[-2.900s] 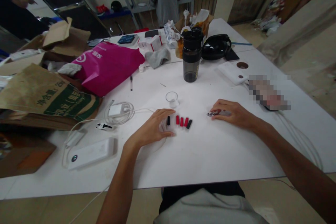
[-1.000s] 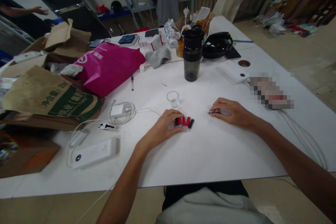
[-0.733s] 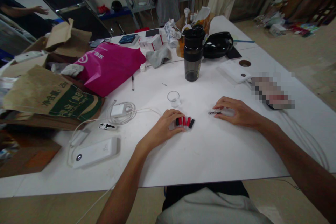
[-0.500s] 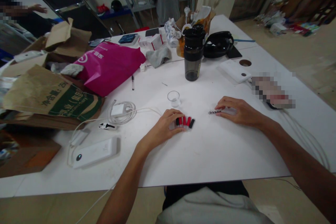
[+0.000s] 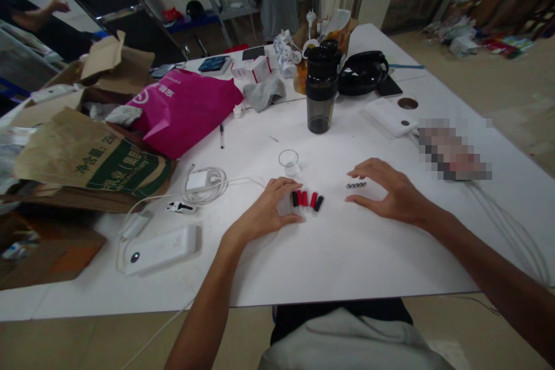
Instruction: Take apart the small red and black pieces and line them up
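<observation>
A tight row of small red and black cylinders (image 5: pixel 307 200) lies on the white table (image 5: pixel 329 254). My left hand (image 5: pixel 269 211) rests just left of the row, fingers curled around its left end and touching it. My right hand (image 5: pixel 392 193) hovers open, thumb and fingers spread, around a short black-and-white strip (image 5: pixel 356 185) that lies free on the table between them. A small clear glass cup (image 5: pixel 289 162) stands just behind the cylinders.
A dark bottle (image 5: pixel 321 92) stands behind the cup. White charger and cable (image 5: pixel 202 180), a white power bank (image 5: pixel 161 248), a pink bag (image 5: pixel 184 110) and brown paper bags (image 5: pixel 87 156) crowd the left. A black pouch (image 5: pixel 363 72) and white box (image 5: pixel 390 117) sit far right.
My left hand pushed the spread cylinders together into a tight row. My right hand lifted and opened, uncovering the black-and-white strip it had been resting on.
</observation>
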A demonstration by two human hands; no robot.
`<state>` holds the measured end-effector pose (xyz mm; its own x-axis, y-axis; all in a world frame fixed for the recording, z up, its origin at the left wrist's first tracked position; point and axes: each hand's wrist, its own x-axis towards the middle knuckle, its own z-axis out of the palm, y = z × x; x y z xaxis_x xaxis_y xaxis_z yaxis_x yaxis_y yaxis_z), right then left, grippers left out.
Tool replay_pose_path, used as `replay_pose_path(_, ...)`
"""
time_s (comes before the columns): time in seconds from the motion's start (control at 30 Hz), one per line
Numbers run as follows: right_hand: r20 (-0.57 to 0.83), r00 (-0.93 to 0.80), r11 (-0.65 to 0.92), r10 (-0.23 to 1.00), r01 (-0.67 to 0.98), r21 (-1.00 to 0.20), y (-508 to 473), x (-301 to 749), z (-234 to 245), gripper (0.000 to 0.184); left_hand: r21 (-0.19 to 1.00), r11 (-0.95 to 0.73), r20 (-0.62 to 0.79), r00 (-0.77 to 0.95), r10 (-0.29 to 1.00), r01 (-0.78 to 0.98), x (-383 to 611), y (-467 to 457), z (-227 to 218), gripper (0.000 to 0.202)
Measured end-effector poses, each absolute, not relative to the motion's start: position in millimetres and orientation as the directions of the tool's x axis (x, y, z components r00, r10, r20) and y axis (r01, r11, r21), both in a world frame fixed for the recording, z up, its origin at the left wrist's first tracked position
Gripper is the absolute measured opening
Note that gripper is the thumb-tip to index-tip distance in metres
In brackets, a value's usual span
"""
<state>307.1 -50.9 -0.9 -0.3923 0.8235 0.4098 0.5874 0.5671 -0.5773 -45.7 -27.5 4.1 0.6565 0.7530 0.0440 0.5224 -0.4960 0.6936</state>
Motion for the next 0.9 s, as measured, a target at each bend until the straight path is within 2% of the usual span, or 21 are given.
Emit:
replay_pose_path(0.2,0.298,-0.531,0.602,0.793,0.612,-0.512,-66.6,245.0,-19.0,0.071,0.699,-0.491,0.057,0.643,0.764,0.52,-49.0,-25.1,4.9,0.06)
replay_pose_path(0.27,0.286,-0.546,0.606,0.788,0.602,-0.52,-64.4,236.1,-24.5,0.069,0.705,-0.495,0.069,0.646,0.76,0.507,-47.6,-25.7,3.0,0.059)
replay_pose_path(0.47,0.252,-0.593,0.605,0.765,0.527,-0.597,-53.5,236.4,-21.3,0.043,0.711,-0.503,0.075,0.657,0.75,0.492,-42.7,-28.3,-1.4,0.059)
replay_pose_path(0.77,0.245,-0.683,0.646,0.688,0.423,-0.635,-44.1,239.8,-10.8,0.055,0.696,-0.511,0.085,0.648,0.757,0.505,-37.4,-32.5,3.1,0.046)
replay_pose_path(0.9,0.247,-0.696,0.656,0.674,0.409,-0.635,-43.0,242.4,-9.3,0.057,0.682,-0.527,0.098,0.651,0.753,0.507,-36.0,-34.1,3.4,0.047)
